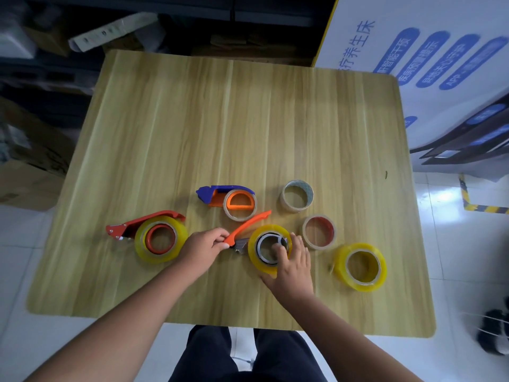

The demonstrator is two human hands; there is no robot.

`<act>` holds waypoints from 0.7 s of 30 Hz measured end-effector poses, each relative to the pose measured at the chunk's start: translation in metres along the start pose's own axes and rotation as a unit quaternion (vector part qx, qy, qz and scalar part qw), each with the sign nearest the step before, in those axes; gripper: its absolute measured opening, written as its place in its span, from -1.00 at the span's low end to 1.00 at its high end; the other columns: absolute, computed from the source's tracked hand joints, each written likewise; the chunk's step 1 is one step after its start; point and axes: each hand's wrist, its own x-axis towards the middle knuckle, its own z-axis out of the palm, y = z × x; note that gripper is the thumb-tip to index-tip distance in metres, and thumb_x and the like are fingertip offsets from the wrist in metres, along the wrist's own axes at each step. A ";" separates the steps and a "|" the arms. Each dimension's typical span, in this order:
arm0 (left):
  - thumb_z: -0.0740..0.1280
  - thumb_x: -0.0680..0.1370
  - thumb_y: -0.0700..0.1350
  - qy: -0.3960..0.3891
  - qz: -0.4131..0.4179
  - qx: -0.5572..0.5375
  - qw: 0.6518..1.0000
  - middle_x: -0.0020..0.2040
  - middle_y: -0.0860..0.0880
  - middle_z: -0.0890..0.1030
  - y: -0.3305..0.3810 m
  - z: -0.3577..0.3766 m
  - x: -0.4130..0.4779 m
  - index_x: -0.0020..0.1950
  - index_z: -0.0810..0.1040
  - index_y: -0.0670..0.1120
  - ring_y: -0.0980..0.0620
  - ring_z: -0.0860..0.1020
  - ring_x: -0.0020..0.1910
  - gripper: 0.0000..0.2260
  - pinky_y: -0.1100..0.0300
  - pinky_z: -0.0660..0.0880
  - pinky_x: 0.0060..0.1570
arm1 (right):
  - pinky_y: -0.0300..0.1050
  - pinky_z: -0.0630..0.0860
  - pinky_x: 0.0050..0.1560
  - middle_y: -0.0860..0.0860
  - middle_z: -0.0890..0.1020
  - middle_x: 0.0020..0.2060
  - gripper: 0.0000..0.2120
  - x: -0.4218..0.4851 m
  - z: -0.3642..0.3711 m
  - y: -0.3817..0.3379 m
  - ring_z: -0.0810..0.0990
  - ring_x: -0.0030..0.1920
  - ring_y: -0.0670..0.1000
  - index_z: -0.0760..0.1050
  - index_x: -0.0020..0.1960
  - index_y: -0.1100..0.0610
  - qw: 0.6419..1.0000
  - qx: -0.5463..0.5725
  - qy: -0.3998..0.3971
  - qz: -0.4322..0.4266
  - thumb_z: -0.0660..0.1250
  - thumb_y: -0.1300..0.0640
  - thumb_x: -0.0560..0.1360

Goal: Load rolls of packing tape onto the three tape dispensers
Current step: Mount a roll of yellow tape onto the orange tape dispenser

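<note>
Three dispensers lie on the wooden table [248,119]. A red metal dispenser [143,223] at the left carries a yellow tape roll [180,234]. A blue and orange dispenser [220,192] behind the middle carries a thin beige roll [254,206]. My left hand [205,245] grips the orange handle [248,224] of the third dispenser. My right hand [293,264] presses a yellow roll [254,252] around that dispenser's grey hub, fingers inside the core. Loose rolls lie to the right: a clear one [297,195], a beige one with a red core [319,231] and a thick yellow one [360,267].
A white printed panel [440,64] stands at the table's right rear. Cardboard boxes [30,161] sit on the floor at the left. Dark shelving with packages fills the back. My legs in dark trousers [248,354] are at the table's near edge.
</note>
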 end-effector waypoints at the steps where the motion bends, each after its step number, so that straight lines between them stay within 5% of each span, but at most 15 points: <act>1: 0.39 0.52 -0.11 -0.002 0.001 0.001 1.000 -0.03 0.08 0.67 0.000 0.000 0.000 0.09 0.61 0.01 0.12 0.60 -0.06 -0.85 0.12 0.56 -0.05 | 0.33 0.18 0.45 0.21 0.22 0.50 -0.38 0.002 -0.002 -0.005 0.13 0.53 0.29 0.38 0.31 0.02 1.000 -0.008 0.016 -0.018 0.39 -0.29 0.39; 4: 0.39 0.52 -0.12 -0.004 0.013 -0.002 1.000 -0.03 0.09 0.68 -0.001 -0.001 0.001 0.08 0.61 0.02 0.13 0.62 -0.05 -0.85 0.07 0.58 -0.03 | 0.34 -0.01 0.48 0.15 0.20 0.54 -0.48 0.017 -0.011 -0.023 0.00 0.56 0.24 0.36 0.36 -0.03 0.993 -0.032 0.034 -0.105 0.27 -0.22 0.47; 7: 0.39 0.52 -0.13 -0.004 0.016 -0.005 1.000 -0.02 0.10 0.69 -0.001 -0.001 0.002 0.09 0.60 0.02 0.12 0.62 -0.03 -0.84 0.06 0.57 0.00 | 0.34 0.08 0.47 0.13 0.30 0.50 -0.57 0.038 -0.008 -0.041 0.08 0.55 0.24 0.49 0.27 0.00 0.990 -0.043 0.000 -0.132 0.38 -0.02 0.42; 12: 0.40 0.51 -0.11 0.005 0.006 -0.003 1.000 0.00 0.05 0.69 -0.002 0.000 0.002 0.09 0.61 0.01 0.10 0.62 -0.03 -0.83 0.10 0.56 -0.01 | 0.34 0.25 0.39 0.09 0.44 0.38 -0.88 0.057 0.001 -0.046 0.26 0.46 0.25 0.66 -0.05 -0.07 0.993 -0.036 -0.003 -0.117 0.39 -0.05 0.47; 21: 0.41 0.49 -0.15 0.028 0.010 -0.032 0.999 -0.03 0.03 0.70 -0.001 0.002 -0.001 0.07 0.62 -0.03 0.12 0.63 -0.07 -0.84 0.13 0.56 -0.05 | 0.25 0.24 0.36 0.04 0.53 0.29 -0.75 0.057 0.013 -0.047 0.33 0.40 0.19 0.68 -0.11 -0.04 0.989 0.043 0.097 -0.100 0.25 -0.09 0.47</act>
